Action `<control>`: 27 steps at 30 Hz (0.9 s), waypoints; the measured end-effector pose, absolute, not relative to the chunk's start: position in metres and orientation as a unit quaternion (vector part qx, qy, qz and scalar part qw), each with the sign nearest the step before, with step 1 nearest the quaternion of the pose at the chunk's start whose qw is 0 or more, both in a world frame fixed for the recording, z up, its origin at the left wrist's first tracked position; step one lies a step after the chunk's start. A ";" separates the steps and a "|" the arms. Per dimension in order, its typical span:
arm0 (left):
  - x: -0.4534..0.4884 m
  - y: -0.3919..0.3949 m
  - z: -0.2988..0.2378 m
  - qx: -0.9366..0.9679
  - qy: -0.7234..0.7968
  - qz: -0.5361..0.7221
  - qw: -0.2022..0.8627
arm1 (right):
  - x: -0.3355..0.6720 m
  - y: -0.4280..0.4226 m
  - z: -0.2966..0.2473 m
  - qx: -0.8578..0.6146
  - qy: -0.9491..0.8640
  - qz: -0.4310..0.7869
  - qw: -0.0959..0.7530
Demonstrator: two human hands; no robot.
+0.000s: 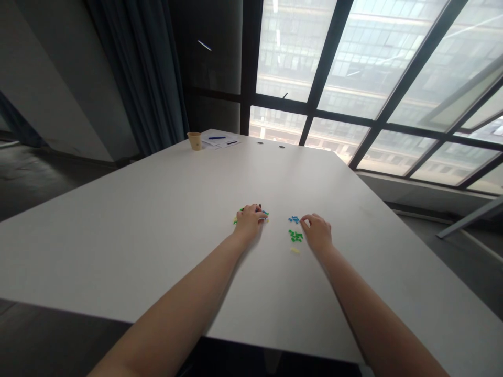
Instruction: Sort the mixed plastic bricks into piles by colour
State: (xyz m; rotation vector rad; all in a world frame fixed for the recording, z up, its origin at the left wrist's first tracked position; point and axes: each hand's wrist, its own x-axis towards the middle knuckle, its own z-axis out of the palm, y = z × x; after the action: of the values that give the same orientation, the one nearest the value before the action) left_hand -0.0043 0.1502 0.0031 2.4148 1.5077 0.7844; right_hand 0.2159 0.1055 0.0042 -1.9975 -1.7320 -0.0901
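My left hand (249, 219) rests over a mixed pile of small coloured pieces (236, 220), its fingers curled down and closed among them. Green, yellow, blue and dark bits show around its edges; what lies under the fingers is hidden. To the right, my right hand (317, 229) is closed in a pinch, fingertips down beside a small group of blue pieces (293, 219). Whether a piece sits between those fingertips is too small to tell. Nearer to me lie a cluster of green pieces (296, 236) and a few pale yellow pieces (295, 251).
A large white table (157, 225) carries everything. Toward its far left end stand a tan cup (194, 141) and papers (226, 143) with a blue pen (217, 137) on them. Two dark round discs lie near the far edge. Windows rise behind and to the right.
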 end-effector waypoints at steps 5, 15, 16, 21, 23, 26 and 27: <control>-0.003 0.150 0.001 0.817 0.509 0.253 0.095 | 0.226 0.096 0.002 -0.728 -0.623 -0.030 0.284; 0.005 0.148 0.001 0.834 0.486 0.241 0.097 | 0.218 0.097 0.005 -0.687 -0.640 -0.010 0.343; 0.005 0.149 0.001 0.836 0.485 0.238 0.097 | 0.219 0.097 0.006 -0.684 -0.642 -0.009 0.345; 0.003 0.151 0.001 0.834 0.493 0.234 0.078 | 0.229 0.094 0.007 -0.680 -0.639 0.001 0.358; 0.003 0.151 0.002 0.827 0.505 0.238 0.070 | 0.233 0.092 0.008 -0.679 -0.636 0.004 0.366; 0.002 0.150 0.003 0.824 0.511 0.233 0.071 | 0.236 0.091 0.010 -0.678 -0.632 0.008 0.376; 0.002 0.151 0.003 0.825 0.510 0.234 0.071 | 0.236 0.090 0.011 -0.677 -0.631 0.009 0.378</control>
State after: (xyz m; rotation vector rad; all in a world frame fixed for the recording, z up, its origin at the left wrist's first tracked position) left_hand 0.0022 0.1505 0.0026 2.4791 1.5332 0.7032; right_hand 0.2363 0.0901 0.0114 -1.7314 -1.6127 0.0243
